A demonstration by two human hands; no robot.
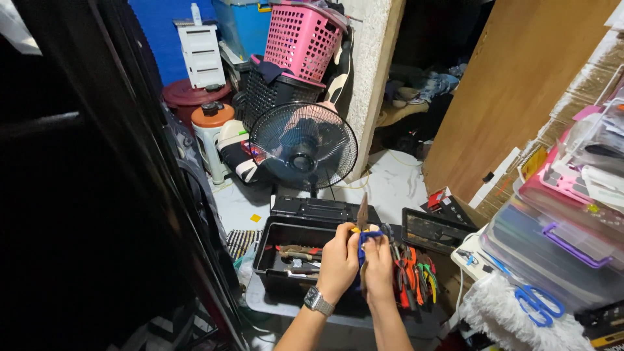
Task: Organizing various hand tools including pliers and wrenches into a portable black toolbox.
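Both my hands are raised over an open black toolbox (pixel 270 250). My left hand (pixel 338 263), with a metal watch on its wrist, grips a small tool with a rusty pointed blade (pixel 362 211) and yellow and blue handles. My right hand (pixel 379 266) closes on the blue handle part (pixel 368 237) of the same tool. The blade points upward. Inside the toolbox lie several rusty tools, and pliers with red, orange and green handles (pixel 413 279) lie at its right side.
A black standing fan (pixel 303 146) faces me behind the toolbox. Pink and black laundry baskets (pixel 299 42) are stacked beyond it. Stacked plastic organiser boxes (pixel 565 227) and blue scissors (pixel 536 302) sit on the right. A dark door frame (pixel 130 162) fills the left.
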